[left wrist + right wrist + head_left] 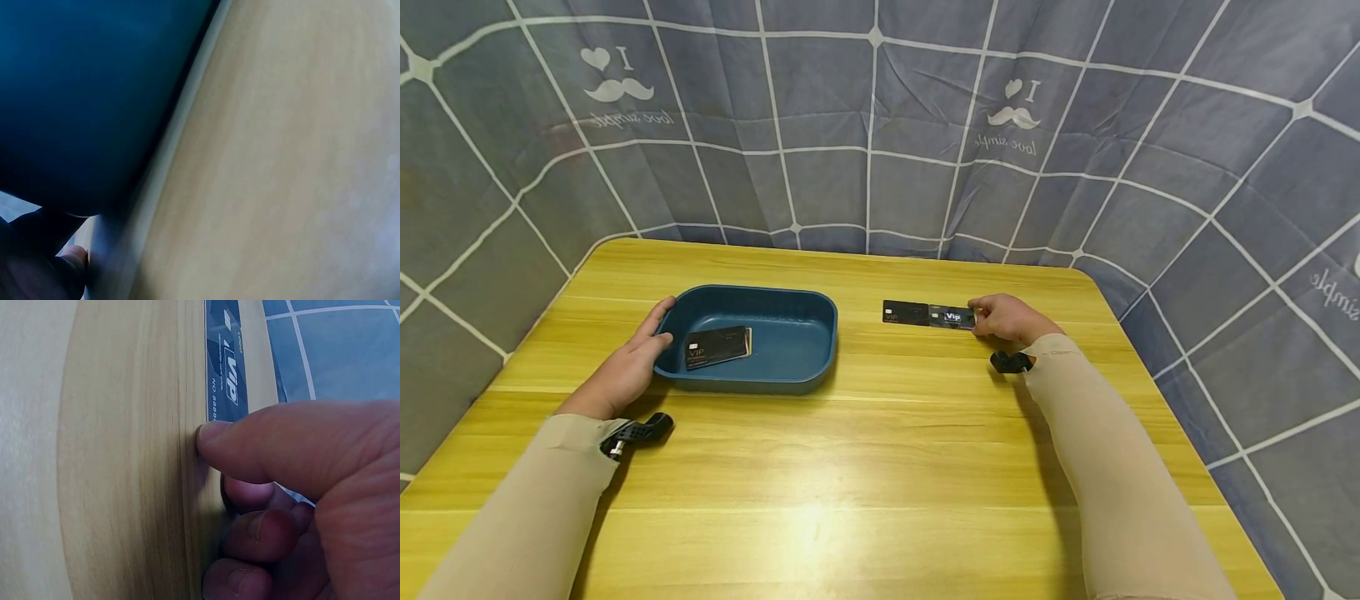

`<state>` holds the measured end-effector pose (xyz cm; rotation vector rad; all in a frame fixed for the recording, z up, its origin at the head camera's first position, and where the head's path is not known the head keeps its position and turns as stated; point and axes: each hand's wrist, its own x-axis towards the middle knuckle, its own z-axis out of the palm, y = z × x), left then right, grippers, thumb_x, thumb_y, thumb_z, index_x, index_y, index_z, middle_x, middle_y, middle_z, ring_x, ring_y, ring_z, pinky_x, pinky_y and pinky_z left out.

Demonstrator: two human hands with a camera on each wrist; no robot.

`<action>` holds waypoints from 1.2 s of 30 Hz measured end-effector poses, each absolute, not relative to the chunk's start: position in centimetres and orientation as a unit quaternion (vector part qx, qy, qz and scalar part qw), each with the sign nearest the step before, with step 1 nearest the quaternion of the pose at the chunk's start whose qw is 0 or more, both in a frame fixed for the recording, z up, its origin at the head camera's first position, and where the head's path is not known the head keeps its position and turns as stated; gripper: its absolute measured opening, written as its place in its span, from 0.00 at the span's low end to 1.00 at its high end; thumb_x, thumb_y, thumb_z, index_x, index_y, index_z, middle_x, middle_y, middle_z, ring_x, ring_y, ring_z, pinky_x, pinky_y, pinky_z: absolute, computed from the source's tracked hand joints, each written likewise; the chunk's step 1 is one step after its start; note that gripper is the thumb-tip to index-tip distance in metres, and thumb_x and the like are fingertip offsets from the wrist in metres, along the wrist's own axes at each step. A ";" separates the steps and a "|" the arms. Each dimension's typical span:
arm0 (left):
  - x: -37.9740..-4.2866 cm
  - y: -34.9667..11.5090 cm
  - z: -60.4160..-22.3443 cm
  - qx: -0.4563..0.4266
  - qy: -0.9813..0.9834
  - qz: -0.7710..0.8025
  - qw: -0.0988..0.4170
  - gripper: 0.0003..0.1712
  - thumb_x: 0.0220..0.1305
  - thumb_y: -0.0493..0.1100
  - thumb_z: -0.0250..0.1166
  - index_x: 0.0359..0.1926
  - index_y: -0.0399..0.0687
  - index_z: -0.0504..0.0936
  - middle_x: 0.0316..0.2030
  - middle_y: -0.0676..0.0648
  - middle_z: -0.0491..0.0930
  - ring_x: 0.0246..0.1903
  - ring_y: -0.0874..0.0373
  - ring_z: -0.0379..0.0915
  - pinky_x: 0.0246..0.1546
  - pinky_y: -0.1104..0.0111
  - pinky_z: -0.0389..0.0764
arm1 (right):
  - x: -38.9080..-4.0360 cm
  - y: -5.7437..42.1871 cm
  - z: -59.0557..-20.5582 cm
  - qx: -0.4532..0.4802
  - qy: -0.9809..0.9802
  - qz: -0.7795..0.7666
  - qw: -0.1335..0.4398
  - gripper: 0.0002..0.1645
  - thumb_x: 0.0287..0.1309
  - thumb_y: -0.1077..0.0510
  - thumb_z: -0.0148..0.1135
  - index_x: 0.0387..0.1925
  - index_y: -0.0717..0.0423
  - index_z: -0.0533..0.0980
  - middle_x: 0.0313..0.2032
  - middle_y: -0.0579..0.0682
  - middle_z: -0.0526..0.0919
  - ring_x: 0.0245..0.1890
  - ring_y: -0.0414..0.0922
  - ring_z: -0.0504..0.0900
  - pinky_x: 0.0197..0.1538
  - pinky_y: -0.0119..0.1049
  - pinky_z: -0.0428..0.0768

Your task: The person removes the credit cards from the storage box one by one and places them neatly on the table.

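Observation:
My left hand (632,362) rests against the left end of a dark blue rectangular tray (790,387), its fingers along the rim. In the left wrist view the tray's side (94,94) fills the upper left, with part of the hand dark and blurred below. Inside the tray lie a few stacked cards (718,346), the top one black and marked VIP. At the right, my right hand (1011,318) pinches the right end of a dark Vip card (951,317) by thumb and fingers. This card lies beside a black VIP card (905,312), meeting or overlapping its right end.
Everything stands on a yellow wood-grain table (850,467). A grey-blue checked curtain (827,117) hangs behind it and along both sides. Black wrist mounts (1011,362) stick out from both sleeves near the tabletop.

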<state>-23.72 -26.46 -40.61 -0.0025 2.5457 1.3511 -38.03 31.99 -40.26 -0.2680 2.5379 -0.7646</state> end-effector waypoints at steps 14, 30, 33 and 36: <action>-23.5 -26.5 -40.4 -0.004 0.876 0.465 0.129 0.36 0.85 0.56 0.29 0.84 0.71 0.25 0.84 0.46 0.19 0.81 0.28 0.18 0.74 0.24 0.32 | -37.7 32.0 -39.9 -0.085 0.913 -0.319 0.239 0.48 0.67 0.59 0.67 0.82 0.57 0.57 0.47 0.59 0.78 0.32 0.48 0.72 0.34 0.38 0.71; -23.6 -26.4 -40.3 -0.003 0.878 0.461 0.127 0.36 0.85 0.56 0.30 0.84 0.70 0.26 0.84 0.46 0.20 0.82 0.28 0.20 0.74 0.24 0.33 | -37.8 27.0 -37.1 -0.146 0.914 -0.329 0.186 0.49 0.67 0.50 0.69 0.83 0.52 0.59 0.38 0.56 0.80 0.24 0.45 0.67 0.33 0.42 0.72; -23.6 -26.5 -40.4 -0.005 0.878 0.462 0.129 0.36 0.85 0.57 0.30 0.84 0.71 0.26 0.84 0.45 0.20 0.82 0.28 0.20 0.73 0.24 0.33 | -37.6 25.3 -36.5 -0.159 0.911 -0.331 0.187 0.48 0.67 0.50 0.69 0.83 0.48 0.59 0.35 0.54 0.79 0.21 0.44 0.64 0.33 0.42 0.72; -23.6 -26.6 -40.4 -0.004 0.876 0.465 0.129 0.36 0.85 0.56 0.30 0.84 0.71 0.26 0.84 0.45 0.20 0.82 0.28 0.20 0.74 0.24 0.33 | -37.4 23.6 -35.8 -0.176 0.908 -0.336 0.181 0.47 0.67 0.50 0.70 0.82 0.45 0.60 0.32 0.50 0.78 0.23 0.44 0.65 0.35 0.42 0.72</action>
